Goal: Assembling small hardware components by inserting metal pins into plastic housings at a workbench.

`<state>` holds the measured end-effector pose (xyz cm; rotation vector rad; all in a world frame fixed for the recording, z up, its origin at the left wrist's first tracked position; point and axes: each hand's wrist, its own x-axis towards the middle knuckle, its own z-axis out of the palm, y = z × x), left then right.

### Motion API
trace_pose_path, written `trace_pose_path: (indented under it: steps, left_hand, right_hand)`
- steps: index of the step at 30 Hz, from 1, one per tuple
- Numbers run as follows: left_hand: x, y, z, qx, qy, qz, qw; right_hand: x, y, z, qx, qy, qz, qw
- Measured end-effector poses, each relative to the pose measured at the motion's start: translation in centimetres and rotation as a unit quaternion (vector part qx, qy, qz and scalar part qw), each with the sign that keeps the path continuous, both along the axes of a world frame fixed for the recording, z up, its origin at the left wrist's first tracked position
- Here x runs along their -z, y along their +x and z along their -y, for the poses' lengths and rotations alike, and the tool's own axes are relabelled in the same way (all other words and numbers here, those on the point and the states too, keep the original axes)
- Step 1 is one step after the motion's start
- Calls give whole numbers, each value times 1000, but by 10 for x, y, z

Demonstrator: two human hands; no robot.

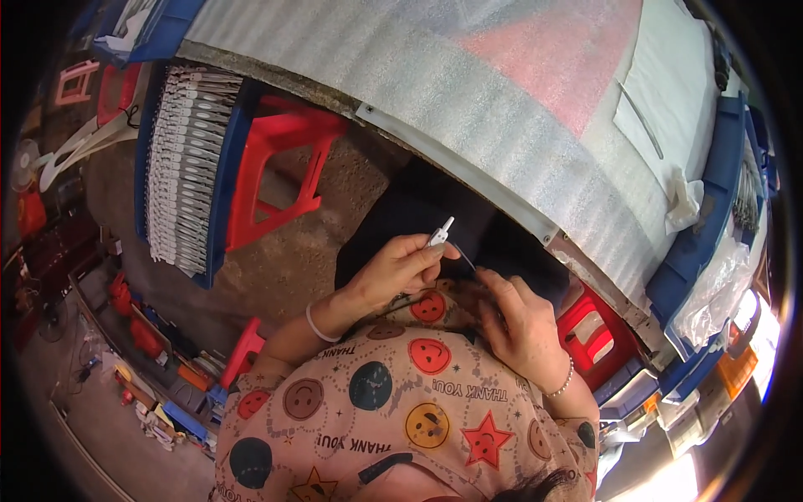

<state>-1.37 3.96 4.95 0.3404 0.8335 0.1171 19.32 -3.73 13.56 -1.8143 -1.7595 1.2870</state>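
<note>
One white piece (pixel 440 235), one wire (pixel 465 257): the left grip (pixel 403 266) pinches the white piece, its tip jutting upward; the wire reaches the right grip (pixel 523 322), whether pinched I cannot tell.

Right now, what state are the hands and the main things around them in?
Left bare hand: closed on the small white pointed piece
Small white pointed piece: held, tip pointing away from the wearer
Right bare hand: fingers bent, at the thin dark strip; grip unclear
Long blue tray: filled with white-and-silver pieces
Red plastic stool: upright
Clear plastic bag: crumpled
Thin white sheet: lying flat
</note>
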Motion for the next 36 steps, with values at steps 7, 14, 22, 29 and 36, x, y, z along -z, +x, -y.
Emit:
trace_pose_path:
  steps: [7,14,22,29,36]
  left_hand:
    - [7,2,3,24,24,-19,999]
    - [4,8,8,41,113,-58,991]
    - [11,13,15,60,282,-117,950]
    - [19,11,19,71,387,-120,911]
    - [31,14,20,109,507,-150,842]
  right_hand:
    - [3,-5,-7,-13,33,6,999]
    - [7,-8,-11,-23,9,31,999]
    - [8,-5,-14,55,-15,-64,996]
    - [9,-6,-17,102,-86,-102,986]
    - [19,-17,-21,-159,126,208,957]
